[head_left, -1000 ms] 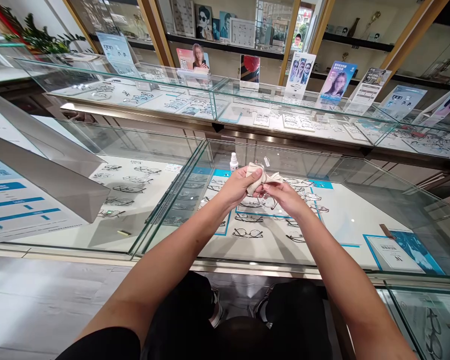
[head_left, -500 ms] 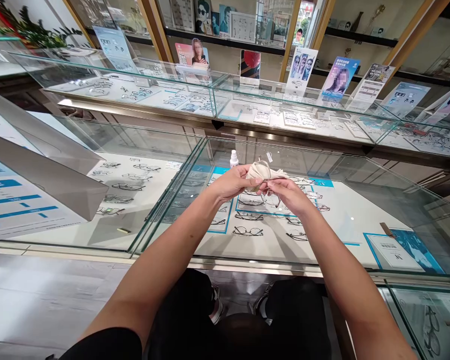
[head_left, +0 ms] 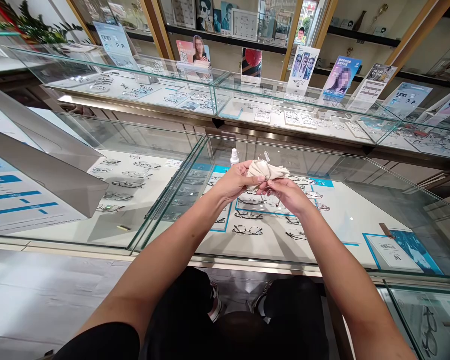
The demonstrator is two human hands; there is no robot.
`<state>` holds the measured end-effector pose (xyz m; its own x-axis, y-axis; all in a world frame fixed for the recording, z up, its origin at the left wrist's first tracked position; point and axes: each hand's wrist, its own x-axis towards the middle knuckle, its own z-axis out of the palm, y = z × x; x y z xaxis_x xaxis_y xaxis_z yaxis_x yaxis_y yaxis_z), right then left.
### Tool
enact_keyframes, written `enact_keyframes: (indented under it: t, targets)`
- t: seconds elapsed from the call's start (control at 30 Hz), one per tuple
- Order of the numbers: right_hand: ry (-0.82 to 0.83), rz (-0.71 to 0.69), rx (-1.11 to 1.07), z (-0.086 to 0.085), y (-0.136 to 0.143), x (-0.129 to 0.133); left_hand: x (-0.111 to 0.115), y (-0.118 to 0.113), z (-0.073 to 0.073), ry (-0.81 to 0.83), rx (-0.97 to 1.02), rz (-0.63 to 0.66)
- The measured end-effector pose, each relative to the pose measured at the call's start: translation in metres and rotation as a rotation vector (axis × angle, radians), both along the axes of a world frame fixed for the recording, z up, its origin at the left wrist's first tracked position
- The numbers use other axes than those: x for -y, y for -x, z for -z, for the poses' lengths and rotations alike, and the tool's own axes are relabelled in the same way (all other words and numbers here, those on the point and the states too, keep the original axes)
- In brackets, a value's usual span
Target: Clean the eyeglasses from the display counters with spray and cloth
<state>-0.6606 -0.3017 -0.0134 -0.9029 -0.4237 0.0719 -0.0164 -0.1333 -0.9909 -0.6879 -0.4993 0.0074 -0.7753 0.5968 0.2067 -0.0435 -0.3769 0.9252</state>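
Note:
A cream cloth (head_left: 275, 172) is bunched between my two hands above the glass counter. My left hand (head_left: 237, 182) is closed around the cloth's left side, with the thumb pressed on it. My right hand (head_left: 289, 194) pinches at the lower right edge, its fingertips meeting those of my left hand. A thin-rimmed pair of eyeglasses is partly wrapped in the cloth; most of it is hidden. A small white tag (head_left: 267, 156) stands out just above the cloth. Behind my left hand stands a white bottle (head_left: 234, 157).
Several eyeglasses (head_left: 247, 230) lie inside the glass display case (head_left: 341, 200) beneath my hands. White and blue folded boards (head_left: 41, 195) stand at the left. Farther back runs another glass case (head_left: 142, 92) topped with upright cards (head_left: 302, 70). A booklet (head_left: 397, 252) lies at the right.
The cloth has shifted slightly and spread over more of the eyeglasses' rim. Both hands keep their grip in nearly the same place.

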Motion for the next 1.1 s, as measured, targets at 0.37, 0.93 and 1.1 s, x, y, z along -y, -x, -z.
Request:
enact_keyframes:
  t: [0.37, 0.93, 1.1]
  targets:
    - [-0.072, -0.035, -0.046, 0.007, 0.002, 0.001, -0.007, -0.001, 0.01, -0.006, -0.013, -0.167]
    - [0.088, 0.014, 0.02, 0.015, 0.004, 0.008, -0.015, -0.001, 0.018, -0.034, 0.026, -0.103]
    - [0.007, 0.002, -0.049, 0.011, 0.003, 0.005, -0.015, -0.001, 0.016, -0.028, -0.003, -0.125]
